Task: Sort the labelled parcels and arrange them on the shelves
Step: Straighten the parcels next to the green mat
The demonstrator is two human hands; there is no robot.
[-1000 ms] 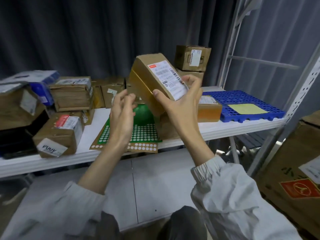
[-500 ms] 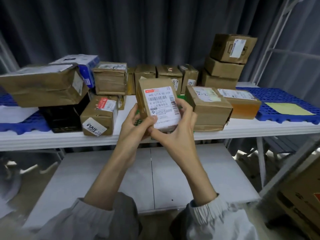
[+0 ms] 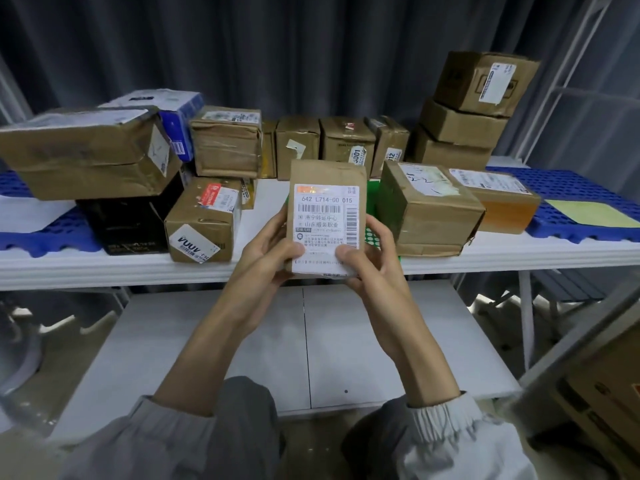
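Parcel (image 3: 327, 188) now upright, label facing, lower corners clamped in left grip (image 3: 266, 252) and right grip (image 3: 369, 258)

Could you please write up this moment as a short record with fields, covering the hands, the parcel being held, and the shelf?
held parcel: small brown box, upright, label facing the camera
label: white, top line reads 642 L714-00 015
left hand: grips the box's lower left
right hand: grips the box's lower right
shelf: white, crowded with brown parcels
stack: three boxes at back right
lower shelf: bare

matt brown cardboard parcel (image 3: 327, 188) with a smooth white paper label (image 3: 325, 220); glossy tape on neighbouring box (image 3: 429, 209); blue plastic pallet (image 3: 581, 202).
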